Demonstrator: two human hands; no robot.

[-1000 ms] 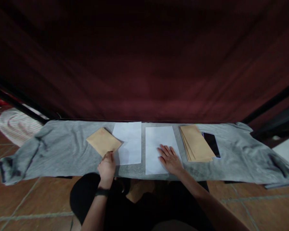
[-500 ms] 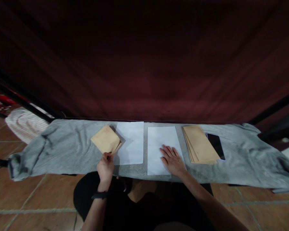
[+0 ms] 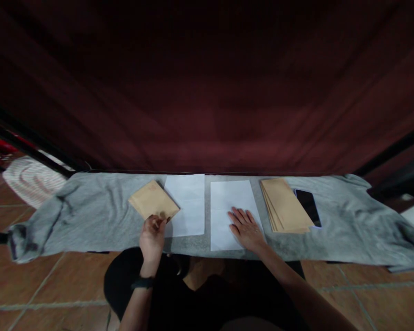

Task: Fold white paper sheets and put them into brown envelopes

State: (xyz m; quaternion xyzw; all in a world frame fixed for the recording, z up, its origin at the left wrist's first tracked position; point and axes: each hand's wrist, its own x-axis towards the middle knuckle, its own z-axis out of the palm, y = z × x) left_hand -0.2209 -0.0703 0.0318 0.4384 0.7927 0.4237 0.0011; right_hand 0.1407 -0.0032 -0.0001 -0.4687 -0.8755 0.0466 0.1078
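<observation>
Brown envelopes point(image 3: 153, 197) lie stacked at an angle on the left, partly over the left white sheet point(image 3: 186, 204). At the stack's near edge is my left hand point(image 3: 152, 234), its fingers curled and pinched on an envelope there; the fingertips partly hide the edge. My right hand point(image 3: 246, 230) rests flat, fingers spread, on the right white sheet point(image 3: 227, 197). Just right of that hand is a second pile of brown envelopes point(image 3: 286, 204), slightly fanned.
A phone point(image 3: 308, 207) lies beside the right pile, partly under it. Grey cloth point(image 3: 100, 207) covers the narrow table, with a dark red curtain point(image 3: 207, 115) behind. Striped fabric point(image 3: 32, 179) hangs at far left. My legs are under the front edge.
The lifted, bent corner of the left envelope has come down, and its right corner now lies flat over the white sheet. My left hand shifted slightly; my right hand stayed put.
</observation>
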